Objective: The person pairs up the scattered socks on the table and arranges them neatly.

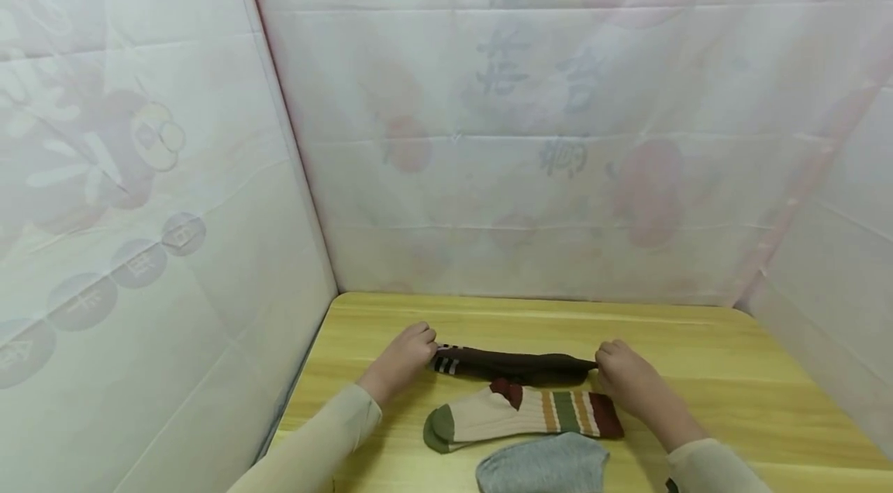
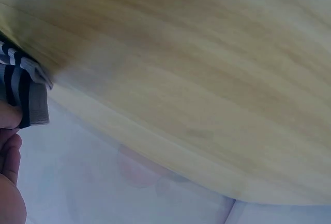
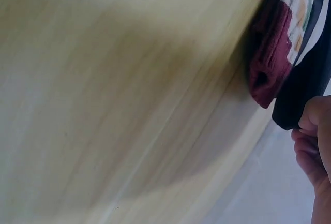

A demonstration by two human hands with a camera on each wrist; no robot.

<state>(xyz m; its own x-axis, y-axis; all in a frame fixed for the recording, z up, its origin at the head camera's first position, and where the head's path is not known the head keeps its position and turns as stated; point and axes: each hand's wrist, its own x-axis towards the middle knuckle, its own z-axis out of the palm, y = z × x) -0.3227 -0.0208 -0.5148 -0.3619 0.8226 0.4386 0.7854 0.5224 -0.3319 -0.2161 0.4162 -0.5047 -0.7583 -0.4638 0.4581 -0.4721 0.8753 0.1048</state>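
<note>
A dark sock (image 1: 519, 365) with a striped cuff stretches between both hands toward the back of the table. My left hand (image 1: 410, 353) pinches its striped end; the left wrist view shows that cuff (image 2: 31, 92) with grey and black bands beside the thumb. At the other end, my right hand (image 1: 628, 375) pinches the plain dark tip (image 3: 297, 105) between thumb and fingers. Just in front lies a cream sock pair (image 1: 502, 415) with green toes, maroon heel and cuff, and orange and green stripes. Nearer still is a grey sock (image 1: 547, 466), partly cut off by the frame.
The wood-grain table (image 1: 732, 384) has rounded back corners. Pale printed cloth walls (image 1: 488, 191) rise behind it and on both sides, with the left cloth (image 1: 209, 307) close along the table's left edge.
</note>
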